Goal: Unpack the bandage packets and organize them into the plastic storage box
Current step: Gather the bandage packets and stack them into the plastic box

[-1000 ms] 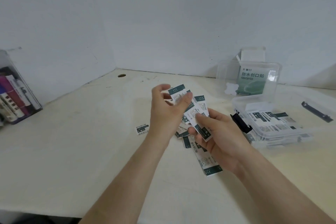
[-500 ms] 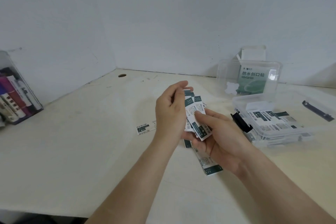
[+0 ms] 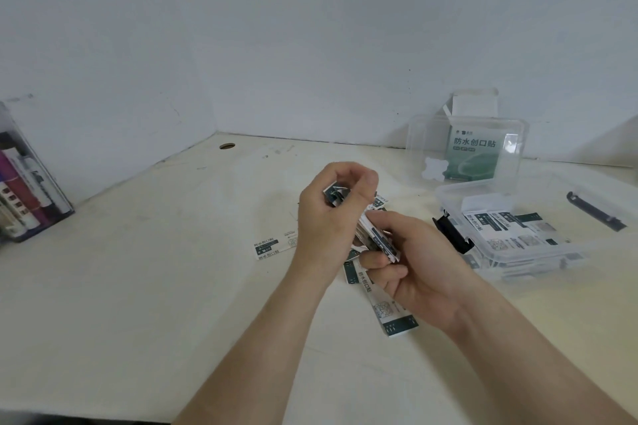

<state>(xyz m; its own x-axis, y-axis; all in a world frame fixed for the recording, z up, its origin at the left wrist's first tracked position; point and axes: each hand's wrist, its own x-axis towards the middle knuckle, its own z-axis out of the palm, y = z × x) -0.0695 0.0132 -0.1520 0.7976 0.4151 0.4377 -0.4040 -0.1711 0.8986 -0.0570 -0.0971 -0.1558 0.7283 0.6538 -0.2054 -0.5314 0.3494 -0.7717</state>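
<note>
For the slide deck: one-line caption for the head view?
Both hands square a stack of bandage packets beside the open plastic storage box.

A clear case of books (image 3: pixel 26 190) stands left on the cream table (image 3: pixel 138 286), near the wall (image 3: pixel 310 28).

The bundle of bandage packets (image 3: pixel 374 238) is largely hidden between the left hand (image 3: pixel 328 217) and right hand (image 3: pixel 414 262), its count untellable.

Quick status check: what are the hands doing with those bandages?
Left hand and right hand both gripping a bunch of bandage packets. Storage box open, some packets inside. Loose packet left on table. Nothing blocking.
</note>
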